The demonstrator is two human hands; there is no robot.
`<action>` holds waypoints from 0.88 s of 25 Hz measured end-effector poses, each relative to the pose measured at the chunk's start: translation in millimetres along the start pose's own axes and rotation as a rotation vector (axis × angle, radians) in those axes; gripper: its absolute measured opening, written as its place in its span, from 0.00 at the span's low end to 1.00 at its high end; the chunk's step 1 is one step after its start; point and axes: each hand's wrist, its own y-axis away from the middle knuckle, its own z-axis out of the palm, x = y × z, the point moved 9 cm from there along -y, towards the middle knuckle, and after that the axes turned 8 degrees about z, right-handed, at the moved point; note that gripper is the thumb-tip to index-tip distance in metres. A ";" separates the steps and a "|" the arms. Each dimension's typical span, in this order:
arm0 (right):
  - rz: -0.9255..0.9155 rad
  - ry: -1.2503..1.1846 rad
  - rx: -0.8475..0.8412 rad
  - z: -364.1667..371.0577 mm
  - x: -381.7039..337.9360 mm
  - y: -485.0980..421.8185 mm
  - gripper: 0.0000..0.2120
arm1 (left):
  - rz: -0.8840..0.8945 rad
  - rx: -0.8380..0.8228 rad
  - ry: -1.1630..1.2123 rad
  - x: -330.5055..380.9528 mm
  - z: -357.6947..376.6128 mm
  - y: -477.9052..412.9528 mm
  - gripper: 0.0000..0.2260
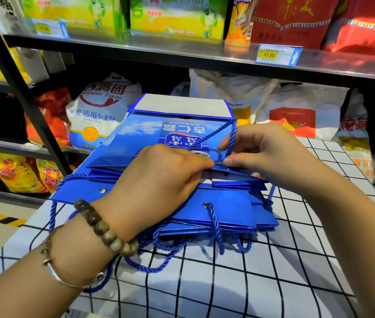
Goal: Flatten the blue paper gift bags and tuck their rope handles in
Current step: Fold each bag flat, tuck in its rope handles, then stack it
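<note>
Blue paper gift bags [227,210] lie in a flat stack on the checked worktop [273,283], right under both grips. The top bag [136,138] is folded flat, its white base panel turned up beyond the grips, but its rope handle [232,138] is not tucked in yet. The right grip [262,154] pinches that rope between thumb and forefinger at the bag's mouth, while the left grip [159,173], fingers curled, holds the mouth edge just beside it. On the near side of both grips, several loose handles [216,228] trail from the lower bags onto the worktop. I judge the flattening largely done and most of the tucking left to do. Upside down on the top bag reads 杏仁露. Beyond the left grip a flour sack [99,111] says 香满园, Wonder Farm, 家庭适用小麦粉. Above the right grip a price tag [278,55] shows 45.00.
</note>
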 end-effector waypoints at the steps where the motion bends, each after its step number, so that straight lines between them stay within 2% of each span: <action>1: 0.010 -0.002 0.003 0.0 0.5 -0.7 0.12 | -0.020 0.014 0.011 -0.8 -1.4 0.0 0.12; 3: 0.024 -0.020 0.057 -6.6 2.2 -1.6 0.05 | -0.071 0.053 0.060 -5.3 -7.0 -2.0 0.08; 4: 0.028 0.014 0.085 -10.1 2.2 -1.3 0.04 | -0.068 0.066 0.076 -5.4 -9.9 -4.5 0.08; 5: 0.037 0.054 0.100 -13.4 3.3 -1.1 0.08 | -0.047 0.072 0.066 -4.0 -11.7 -7.8 0.10; 7: 0.052 0.020 0.045 -14.2 6.2 1.2 0.12 | -0.008 0.076 -0.032 0.6 -14.2 -13.5 0.13; 9: 0.054 -0.044 -0.066 -8.7 6.0 6.8 0.10 | -0.013 0.079 -0.139 2.3 -17.8 -17.2 0.14; 11: 0.041 -0.008 -0.137 0.3 5.4 11.1 0.07 | -0.073 0.062 -0.217 2.6 -17.4 -17.9 0.13; 14: 0.013 0.070 -0.033 0.3 1.8 9.6 0.10 | -0.206 -0.021 -0.361 2.8 -13.2 -19.8 0.10; 16: -0.001 0.100 0.014 1.4 -3.7 10.2 0.11 | -0.353 -0.156 -0.377 -1.6 -8.3 -21.2 0.15; 18: -0.016 0.137 0.028 5.6 -7.3 11.0 0.11 | -0.469 -0.224 -0.396 -9.1 -6.5 -20.4 0.17; 22: -0.047 0.161 0.127 8.7 -10.0 11.1 0.14 | -0.473 -0.283 -0.392 -7.2 3.3 -22.6 0.09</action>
